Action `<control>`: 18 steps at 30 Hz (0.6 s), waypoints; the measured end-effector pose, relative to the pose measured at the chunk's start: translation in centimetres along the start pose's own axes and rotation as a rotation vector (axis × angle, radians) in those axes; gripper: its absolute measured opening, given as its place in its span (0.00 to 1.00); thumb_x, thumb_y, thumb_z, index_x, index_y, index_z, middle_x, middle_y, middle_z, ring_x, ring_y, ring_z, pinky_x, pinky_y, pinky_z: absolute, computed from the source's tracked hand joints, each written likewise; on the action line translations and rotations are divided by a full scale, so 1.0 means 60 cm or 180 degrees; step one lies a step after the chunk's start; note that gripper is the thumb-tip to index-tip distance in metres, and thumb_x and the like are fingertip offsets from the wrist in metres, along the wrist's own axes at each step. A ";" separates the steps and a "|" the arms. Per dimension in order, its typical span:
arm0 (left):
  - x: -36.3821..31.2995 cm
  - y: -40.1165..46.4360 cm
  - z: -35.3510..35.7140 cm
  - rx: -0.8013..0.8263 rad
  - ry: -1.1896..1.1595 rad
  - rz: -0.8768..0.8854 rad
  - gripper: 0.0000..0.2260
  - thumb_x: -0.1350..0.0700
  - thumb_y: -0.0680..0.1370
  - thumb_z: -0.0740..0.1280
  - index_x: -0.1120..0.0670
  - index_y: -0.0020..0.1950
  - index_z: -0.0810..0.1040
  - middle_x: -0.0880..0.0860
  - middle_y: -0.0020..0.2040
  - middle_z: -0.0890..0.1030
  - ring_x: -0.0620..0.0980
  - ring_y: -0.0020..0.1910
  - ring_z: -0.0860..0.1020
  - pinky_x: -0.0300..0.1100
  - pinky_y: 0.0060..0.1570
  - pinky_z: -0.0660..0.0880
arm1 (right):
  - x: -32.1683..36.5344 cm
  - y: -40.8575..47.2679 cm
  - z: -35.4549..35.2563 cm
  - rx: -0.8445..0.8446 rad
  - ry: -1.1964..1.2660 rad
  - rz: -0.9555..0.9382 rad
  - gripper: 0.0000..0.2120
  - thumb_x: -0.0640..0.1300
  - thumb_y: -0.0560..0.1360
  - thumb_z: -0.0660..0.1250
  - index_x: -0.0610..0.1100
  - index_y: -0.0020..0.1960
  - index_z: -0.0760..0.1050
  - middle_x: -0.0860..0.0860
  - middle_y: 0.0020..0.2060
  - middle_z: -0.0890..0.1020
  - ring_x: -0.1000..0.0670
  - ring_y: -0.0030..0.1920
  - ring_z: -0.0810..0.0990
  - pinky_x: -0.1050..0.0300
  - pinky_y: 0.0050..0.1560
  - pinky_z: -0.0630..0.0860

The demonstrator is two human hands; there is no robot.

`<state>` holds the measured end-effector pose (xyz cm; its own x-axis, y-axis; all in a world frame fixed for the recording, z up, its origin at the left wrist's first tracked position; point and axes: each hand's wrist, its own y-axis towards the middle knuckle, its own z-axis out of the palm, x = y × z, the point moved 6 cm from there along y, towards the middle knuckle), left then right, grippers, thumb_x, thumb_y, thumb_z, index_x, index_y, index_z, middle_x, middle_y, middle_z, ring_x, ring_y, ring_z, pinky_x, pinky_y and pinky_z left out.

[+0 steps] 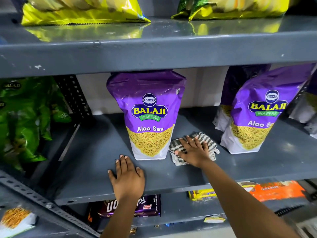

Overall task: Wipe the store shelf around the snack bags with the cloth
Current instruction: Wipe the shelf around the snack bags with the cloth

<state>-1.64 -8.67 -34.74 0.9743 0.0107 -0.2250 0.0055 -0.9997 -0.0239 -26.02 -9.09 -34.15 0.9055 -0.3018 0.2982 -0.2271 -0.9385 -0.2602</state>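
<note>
A grey metal shelf (96,152) holds two upright purple Aloo Sev snack bags, one in the middle (148,114) and one at the right (257,115). Between them lies a striped black-and-white cloth (208,140). My right hand (193,151) presses flat on the cloth, fingers spread, just right of the middle bag's base. My left hand (127,177) rests palm down on the bare shelf near its front edge, left of and below the middle bag, holding nothing.
Green snack bags (25,121) fill the bay to the left behind a perforated upright (75,97). Yellow bags (82,11) sit on the shelf above. Chocolate and biscuit packs (276,189) lie on the shelf below.
</note>
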 end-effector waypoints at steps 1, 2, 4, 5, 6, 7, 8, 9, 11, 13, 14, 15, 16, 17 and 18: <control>0.000 0.000 0.001 0.0002 -0.0016 -0.0001 0.26 0.49 0.79 0.43 0.58 0.75 0.45 0.54 0.77 0.48 0.52 0.76 0.46 0.56 0.72 0.45 | -0.005 -0.010 0.000 -0.0002 0.0011 -0.0021 0.29 0.63 0.76 0.51 0.58 0.73 0.47 0.54 0.77 0.45 0.46 0.76 0.40 0.41 0.73 0.36; 0.000 -0.001 0.000 -0.0003 -0.0033 0.0005 0.26 0.50 0.79 0.45 0.58 0.75 0.45 0.54 0.77 0.47 0.52 0.76 0.46 0.56 0.72 0.45 | -0.010 -0.020 0.001 -0.0006 0.0020 -0.0036 0.29 0.63 0.75 0.52 0.58 0.73 0.47 0.54 0.77 0.45 0.47 0.76 0.40 0.42 0.73 0.36; -0.001 -0.001 -0.001 0.0009 -0.0071 0.0013 0.26 0.50 0.80 0.45 0.58 0.75 0.45 0.54 0.77 0.47 0.52 0.76 0.46 0.56 0.72 0.44 | -0.023 -0.041 0.003 0.0008 0.0057 -0.0067 0.29 0.63 0.75 0.53 0.59 0.73 0.49 0.55 0.77 0.46 0.48 0.76 0.41 0.43 0.74 0.35; -0.002 -0.003 -0.002 0.0016 -0.0079 0.0017 0.26 0.50 0.80 0.45 0.58 0.75 0.45 0.54 0.77 0.47 0.52 0.76 0.45 0.56 0.72 0.44 | -0.028 -0.052 0.002 0.0032 0.0101 -0.0085 0.29 0.62 0.75 0.55 0.59 0.72 0.51 0.55 0.77 0.47 0.49 0.76 0.41 0.44 0.74 0.35; -0.003 -0.002 -0.002 0.0018 -0.0083 0.0023 0.26 0.50 0.79 0.45 0.58 0.75 0.45 0.54 0.77 0.47 0.52 0.76 0.45 0.57 0.72 0.44 | -0.031 -0.060 -0.001 0.0079 0.0177 -0.0118 0.28 0.61 0.75 0.57 0.59 0.72 0.54 0.56 0.77 0.48 0.49 0.76 0.41 0.44 0.74 0.35; -0.003 -0.003 -0.002 0.0020 -0.0097 0.0020 0.26 0.50 0.79 0.45 0.58 0.75 0.45 0.54 0.77 0.47 0.52 0.76 0.45 0.57 0.72 0.43 | -0.031 -0.068 -0.005 0.0119 0.0308 -0.0169 0.26 0.60 0.74 0.59 0.59 0.71 0.57 0.55 0.76 0.50 0.50 0.76 0.42 0.44 0.74 0.35; -0.002 -0.003 -0.002 0.0024 -0.0104 0.0012 0.26 0.50 0.79 0.45 0.58 0.75 0.46 0.54 0.77 0.47 0.52 0.76 0.45 0.57 0.72 0.43 | -0.029 -0.075 -0.012 0.0082 0.0510 -0.0214 0.24 0.59 0.74 0.60 0.58 0.69 0.62 0.55 0.76 0.52 0.50 0.76 0.42 0.43 0.74 0.35; -0.002 -0.003 -0.002 0.0016 -0.0108 0.0002 0.26 0.51 0.79 0.45 0.58 0.75 0.46 0.54 0.77 0.47 0.52 0.76 0.45 0.57 0.72 0.44 | -0.024 -0.078 -0.022 -0.0118 0.0752 -0.0226 0.21 0.58 0.75 0.60 0.58 0.67 0.66 0.54 0.76 0.53 0.49 0.76 0.42 0.43 0.74 0.35; -0.003 -0.003 -0.002 -0.0016 -0.0131 -0.0005 0.26 0.51 0.79 0.46 0.58 0.75 0.47 0.54 0.77 0.48 0.52 0.76 0.46 0.57 0.72 0.44 | -0.015 -0.085 -0.041 -0.0861 0.1113 0.0035 0.22 0.59 0.75 0.60 0.56 0.67 0.66 0.53 0.76 0.52 0.47 0.76 0.40 0.41 0.73 0.37; -0.003 -0.003 -0.002 -0.0038 -0.0137 -0.0009 0.26 0.51 0.79 0.46 0.58 0.75 0.48 0.54 0.77 0.49 0.52 0.76 0.47 0.57 0.72 0.44 | -0.005 -0.090 -0.038 -0.1078 0.1136 0.0626 0.31 0.63 0.74 0.56 0.52 0.73 0.55 0.49 0.77 0.46 0.44 0.75 0.37 0.37 0.72 0.36; -0.003 -0.003 -0.002 -0.0047 -0.0133 -0.0011 0.26 0.51 0.79 0.46 0.58 0.75 0.48 0.54 0.77 0.49 0.52 0.75 0.47 0.57 0.72 0.44 | 0.000 -0.088 -0.023 -0.0885 0.0976 0.0848 0.35 0.66 0.74 0.53 0.51 0.74 0.48 0.48 0.77 0.43 0.43 0.75 0.36 0.35 0.71 0.36; -0.003 -0.004 -0.003 -0.0049 -0.0131 -0.0010 0.26 0.51 0.79 0.47 0.58 0.75 0.48 0.54 0.77 0.49 0.52 0.75 0.47 0.57 0.72 0.44 | 0.002 -0.084 -0.003 -0.0648 0.0698 0.0974 0.37 0.67 0.73 0.51 0.50 0.74 0.44 0.48 0.76 0.41 0.43 0.75 0.36 0.33 0.70 0.35; -0.003 -0.004 -0.002 -0.0054 -0.0128 -0.0008 0.25 0.51 0.79 0.47 0.58 0.75 0.48 0.54 0.77 0.49 0.52 0.75 0.47 0.57 0.72 0.44 | 0.003 -0.082 0.014 -0.0466 0.0415 0.1012 0.37 0.67 0.73 0.50 0.50 0.74 0.42 0.47 0.76 0.39 0.42 0.75 0.36 0.31 0.70 0.35; -0.002 -0.003 -0.002 -0.0065 -0.0116 0.0000 0.25 0.51 0.79 0.47 0.58 0.75 0.48 0.55 0.77 0.49 0.52 0.75 0.47 0.57 0.72 0.44 | 0.002 -0.081 0.023 -0.0412 0.0232 0.0994 0.36 0.66 0.74 0.49 0.50 0.74 0.42 0.47 0.76 0.39 0.42 0.75 0.37 0.30 0.69 0.36; -0.002 -0.002 -0.002 -0.0074 -0.0098 0.0007 0.25 0.51 0.79 0.46 0.58 0.75 0.48 0.55 0.77 0.49 0.52 0.75 0.47 0.57 0.72 0.44 | -0.003 -0.080 0.026 -0.0427 0.0156 0.0977 0.34 0.65 0.75 0.48 0.50 0.74 0.44 0.48 0.76 0.40 0.42 0.75 0.39 0.29 0.69 0.36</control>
<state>-1.75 -8.53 -34.60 0.9669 0.0089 -0.2551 0.0090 -1.0000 -0.0008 -24.52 -4.23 -34.40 0.7701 -0.5784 0.2693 -0.5346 -0.8153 -0.2224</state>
